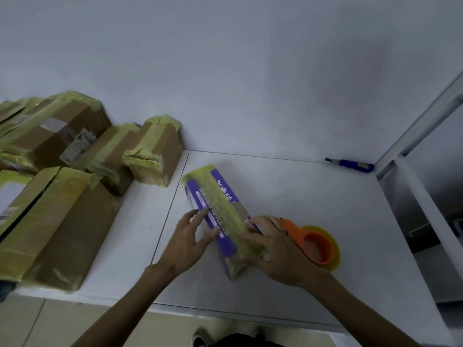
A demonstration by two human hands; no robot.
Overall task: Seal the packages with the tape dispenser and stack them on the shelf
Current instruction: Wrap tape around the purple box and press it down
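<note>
Head view: a purple package is seen lying flat on the white table, near its middle. Its long axis runs away from the person, with the far end leaning a little to the left. A strip of yellowish tape is laid along its top from end to end. The left hand is held against the package's left side with the fingers straight and relaxed. The right hand is laid over the near end, its fingers spread flat on the tape; nothing is gripped by it.

An orange tape dispenser is seen on the table just behind the right hand, touching or nearly touching it. A blue utility knife is placed at the far edge, against the wall, well apart from the package. Taped cardboard boxes are crowded along the left, the nearest small one just beyond the package's far end.

Open table surface is left to the right of and beyond the package. On the right the table is bounded by a white shelf frame.
</note>
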